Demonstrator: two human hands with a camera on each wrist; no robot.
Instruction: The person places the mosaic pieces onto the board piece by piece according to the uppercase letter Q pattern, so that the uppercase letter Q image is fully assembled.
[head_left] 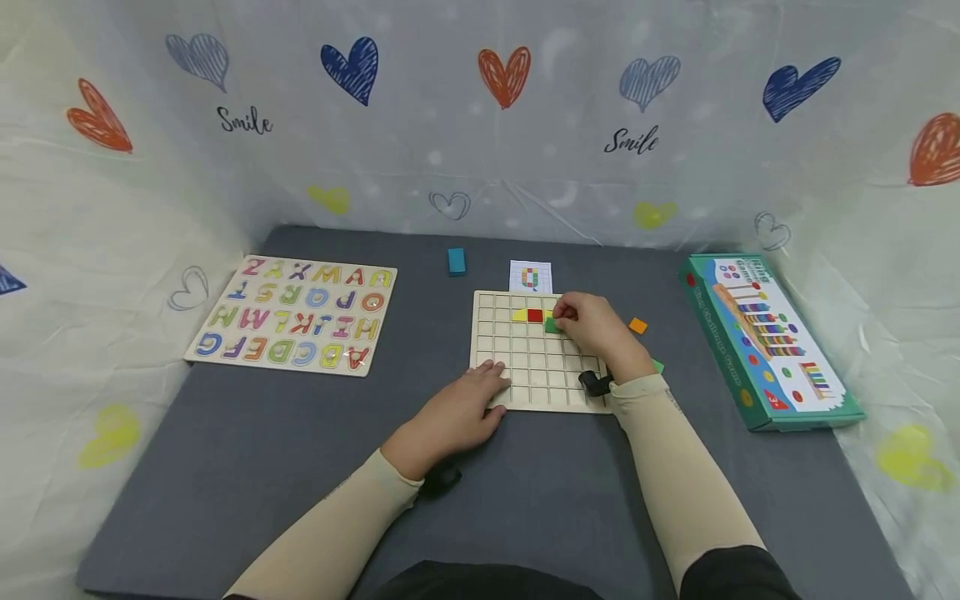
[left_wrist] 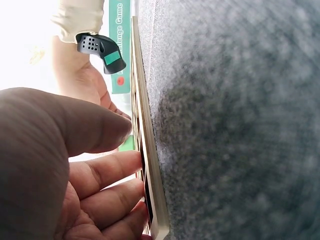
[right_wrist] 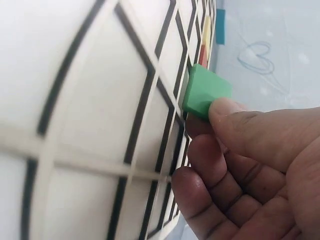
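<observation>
A pale wooden grid board (head_left: 529, 375) lies in the middle of the table. My left hand (head_left: 463, 408) rests on its left front corner, fingers loosely extended over the edge. Between thumb and fingertips my right hand (head_left: 596, 325) pinches a green square tile (right_wrist: 206, 90), held at a slant close over the board's upper right squares. In the grid's second row sit a yellow tile (head_left: 519, 315) and a red tile (head_left: 535, 316); more yellow shows beside the right fingertips. Behind the board a small pattern card (head_left: 517, 277) shows a coloured design.
An alphabet board (head_left: 197, 342) lies on the left, and a green game box (head_left: 780, 342) on the right. Near the right hand are an orange tile (head_left: 638, 326) and a green piece (head_left: 658, 366) partly behind the wrist. A blue block (head_left: 457, 262) stands at the back.
</observation>
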